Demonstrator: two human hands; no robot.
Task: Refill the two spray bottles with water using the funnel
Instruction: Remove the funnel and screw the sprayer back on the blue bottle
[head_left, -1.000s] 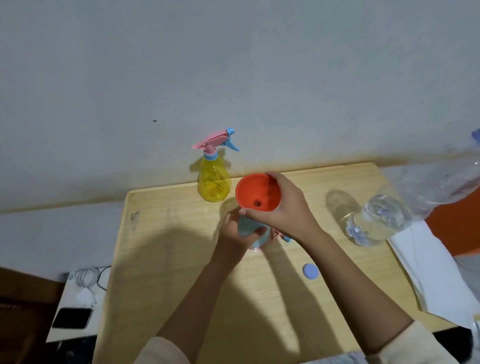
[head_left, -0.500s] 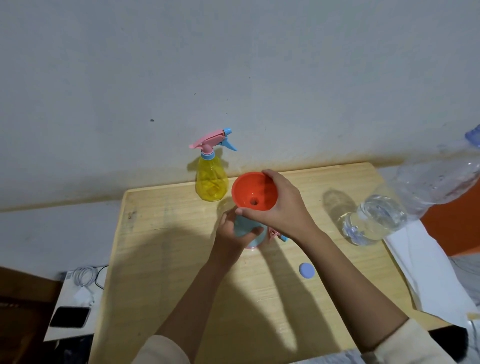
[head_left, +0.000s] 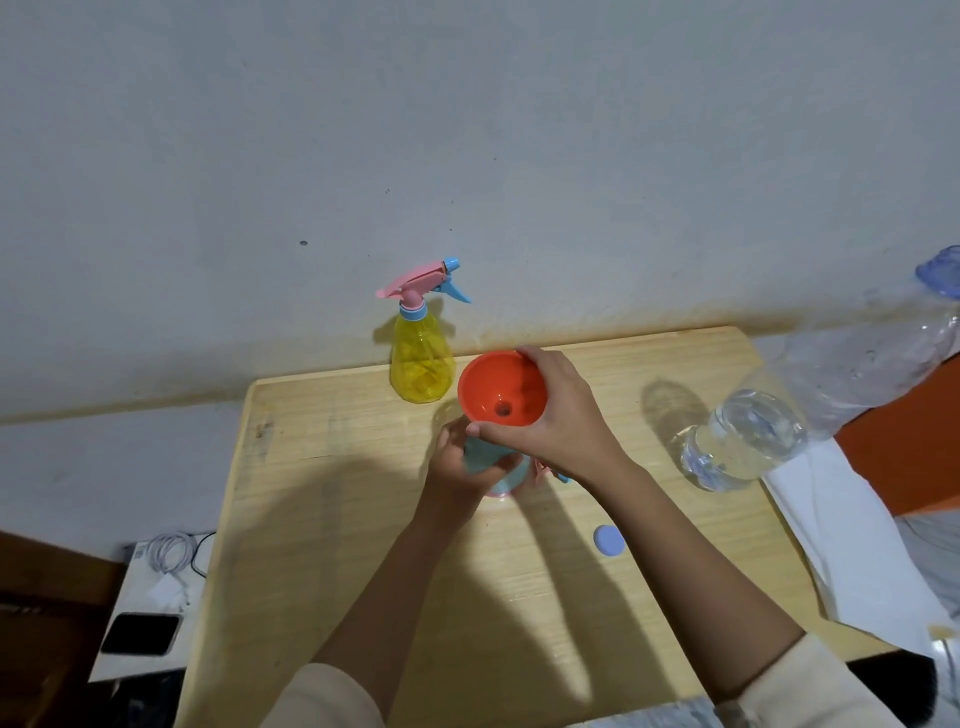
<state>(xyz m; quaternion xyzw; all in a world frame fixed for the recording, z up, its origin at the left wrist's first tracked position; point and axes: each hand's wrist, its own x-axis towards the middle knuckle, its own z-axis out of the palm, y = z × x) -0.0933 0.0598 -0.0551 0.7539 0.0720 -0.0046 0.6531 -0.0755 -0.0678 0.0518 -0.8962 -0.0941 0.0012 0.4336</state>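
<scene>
My right hand (head_left: 558, 415) grips the rim of an orange funnel (head_left: 501, 387), which sits over a blue spray bottle (head_left: 511, 475). My left hand (head_left: 460, 467) wraps around that bottle's body and hides most of it. A pink and blue sprayer head (head_left: 545, 470) lies just behind the bottle, mostly hidden by my right wrist. A yellow spray bottle (head_left: 421, 371) with its pink and blue trigger head on stands upright at the table's far edge. A large clear water bottle (head_left: 769, 426) stands at the right, partly filled.
A small blue cap (head_left: 609, 540) lies on the wooden table (head_left: 322, 519) near my right forearm. White paper (head_left: 852, 535) overhangs the right edge. Left of the table, a low white stand holds a phone (head_left: 140, 633) and cables (head_left: 174, 553).
Both hands, the funnel and the blue bottle stay together in the same spot; only the view shifts slightly.
</scene>
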